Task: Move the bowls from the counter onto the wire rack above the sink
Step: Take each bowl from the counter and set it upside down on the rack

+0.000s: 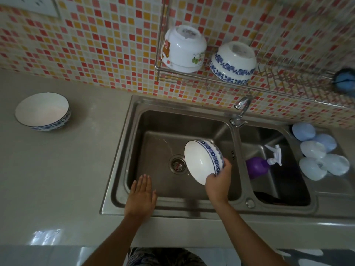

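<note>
Head view, looking down: the table fills the left side, and the sink lies in the middle. The wire rack hangs on the tiled wall at about 12 o'clock from the hands, and it carries already two bowls upside down, a white cartoon bowl and a blue-patterned bowl. To the right of them the rack looks free.

One more bowl on the table stands upright at about 10 o'clock, well apart from both hands; the left hand is the nearer one to it.

The held bowl is over the sink basin, tilted on its side with the opening toward 9 o'clock. The right hand is closed on its rim. The left hand is open and flat, holding nothing, over the front edge of the sink.

I judge the coming move goes up and away, toward 12 or 1 o'clock, to the rack.
</note>
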Motion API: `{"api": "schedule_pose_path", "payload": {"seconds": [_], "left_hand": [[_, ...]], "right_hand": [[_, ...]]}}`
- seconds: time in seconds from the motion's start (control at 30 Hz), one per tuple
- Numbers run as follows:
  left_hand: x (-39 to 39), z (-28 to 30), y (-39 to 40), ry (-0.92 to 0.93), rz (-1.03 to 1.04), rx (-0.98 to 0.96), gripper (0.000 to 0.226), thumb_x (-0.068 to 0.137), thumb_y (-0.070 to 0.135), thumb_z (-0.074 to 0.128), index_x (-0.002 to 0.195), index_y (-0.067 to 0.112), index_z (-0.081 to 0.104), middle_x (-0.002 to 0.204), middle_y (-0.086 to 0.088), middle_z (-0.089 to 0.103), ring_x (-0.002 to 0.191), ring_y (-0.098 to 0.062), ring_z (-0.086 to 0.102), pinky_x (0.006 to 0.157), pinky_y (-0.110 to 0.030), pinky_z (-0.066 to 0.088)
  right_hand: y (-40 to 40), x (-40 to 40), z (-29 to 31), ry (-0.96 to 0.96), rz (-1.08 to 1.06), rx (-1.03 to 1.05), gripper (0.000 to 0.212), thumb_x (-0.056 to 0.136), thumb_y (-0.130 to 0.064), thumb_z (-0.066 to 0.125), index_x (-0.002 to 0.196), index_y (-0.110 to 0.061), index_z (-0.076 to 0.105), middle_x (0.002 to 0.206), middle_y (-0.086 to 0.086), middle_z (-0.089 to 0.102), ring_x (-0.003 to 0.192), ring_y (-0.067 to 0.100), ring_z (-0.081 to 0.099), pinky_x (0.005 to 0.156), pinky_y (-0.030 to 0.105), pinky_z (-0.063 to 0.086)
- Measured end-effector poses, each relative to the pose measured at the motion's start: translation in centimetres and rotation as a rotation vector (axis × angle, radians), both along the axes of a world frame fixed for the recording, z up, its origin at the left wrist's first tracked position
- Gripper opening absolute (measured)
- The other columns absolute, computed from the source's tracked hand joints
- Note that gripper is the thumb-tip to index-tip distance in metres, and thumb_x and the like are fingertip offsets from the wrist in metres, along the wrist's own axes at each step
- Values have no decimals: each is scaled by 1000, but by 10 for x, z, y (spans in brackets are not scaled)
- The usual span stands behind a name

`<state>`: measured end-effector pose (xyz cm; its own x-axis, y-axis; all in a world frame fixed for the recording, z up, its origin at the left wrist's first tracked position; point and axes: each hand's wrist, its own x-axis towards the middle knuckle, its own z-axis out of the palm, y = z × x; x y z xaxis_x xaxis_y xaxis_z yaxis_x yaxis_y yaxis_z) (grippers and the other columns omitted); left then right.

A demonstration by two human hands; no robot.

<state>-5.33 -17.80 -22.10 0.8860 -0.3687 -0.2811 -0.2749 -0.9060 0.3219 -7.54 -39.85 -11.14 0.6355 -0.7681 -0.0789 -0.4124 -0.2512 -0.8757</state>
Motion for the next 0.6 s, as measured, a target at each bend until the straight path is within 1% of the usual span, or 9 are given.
{"api": "schedule_pose_path", "payload": {"seconds": [0.03, 0.1, 0.17, 0.2, 0.3, 0.43, 0.47, 0.53, 0.6], "left_hand": [[0, 0, 1, 6, -15, 8, 83, 79, 48, -14, 147, 3, 4, 158, -12, 6, 146, -22, -2, 115, -35, -9], [1, 1, 3, 8, -27, 7, 84, 78, 48, -14, 147, 3, 4, 158, -13, 5, 146, -23, -2, 113, -34, -10], [1, 1, 3, 8, -16, -10, 85, 78, 49, -13, 147, 2, 6, 158, -14, 8, 146, -23, -2, 113, -33, -10], [1, 2, 3, 16, -8, -20, 86, 77, 49, -13, 147, 2, 6, 158, -13, 8, 146, -23, -2, 113, -32, -10], [5, 9, 1, 75, 36, -60, 88, 75, 52, -15, 148, 5, 0, 159, -10, 0, 146, -20, -6, 113, -30, -10], [16, 30, -4, 120, 132, -233, 66, 93, 45, 6, 148, 8, -1, 159, -8, -2, 145, -16, -7, 115, -28, -5], [20, 38, -6, 104, 147, -282, 60, 98, 40, 13, 148, 10, 0, 159, -7, -2, 144, -13, -6, 115, -28, -3], [33, 60, -14, 46, 177, -396, 55, 101, 33, 23, 149, 13, 4, 159, -4, 1, 143, -9, -4, 116, -27, 1], [51, 92, -25, -25, 201, -506, 54, 101, 33, 27, 150, 17, 10, 159, 0, 6, 143, -7, 2, 116, -26, 6]], "right_hand": [[0, 3, 0, 9, -97, 186, 65, 77, 14, 49, 137, -9, 39, 127, 9, 52, 118, 30, 54, 86, 34, 53], [-3, 8, 2, 31, -224, 612, 66, 79, 14, 39, 139, -14, 39, 127, 8, 48, 116, 38, 52, 71, 44, 59], [-8, 8, 8, -18, -240, 951, 70, 78, 16, 34, 141, -16, 40, 132, 12, 44, 110, 45, 50, 58, 50, 60], [-11, 6, 11, -40, -223, 1048, 69, 78, 15, 34, 140, -15, 42, 133, 15, 43, 106, 46, 51, 57, 51, 59], [-14, 0, 18, -39, -175, 1178, 56, 80, 12, 36, 130, -9, 48, 129, 20, 48, 99, 44, 54, 60, 53, 60], [-16, -3, 29, -36, -98, 1231, 38, 81, 10, 36, 109, -7, 55, 117, 19, 53, 102, 43, 55, 66, 52, 60], [-17, -3, 33, -45, -76, 1247, 37, 81, 9, 36, 108, -8, 55, 117, 19, 53, 104, 43, 55, 68, 52, 60], [-19, -2, 44, -79, -25, 1276, 44, 76, 6, 42, 115, -8, 54, 123, 20, 53, 109, 44, 55, 73, 50, 60], [-24, 2, 60, -108, 33, 1298, 62, 63, 2, 51, 124, -8, 52, 127, 22, 53, 111, 46, 57, 75, 49, 59]]}}
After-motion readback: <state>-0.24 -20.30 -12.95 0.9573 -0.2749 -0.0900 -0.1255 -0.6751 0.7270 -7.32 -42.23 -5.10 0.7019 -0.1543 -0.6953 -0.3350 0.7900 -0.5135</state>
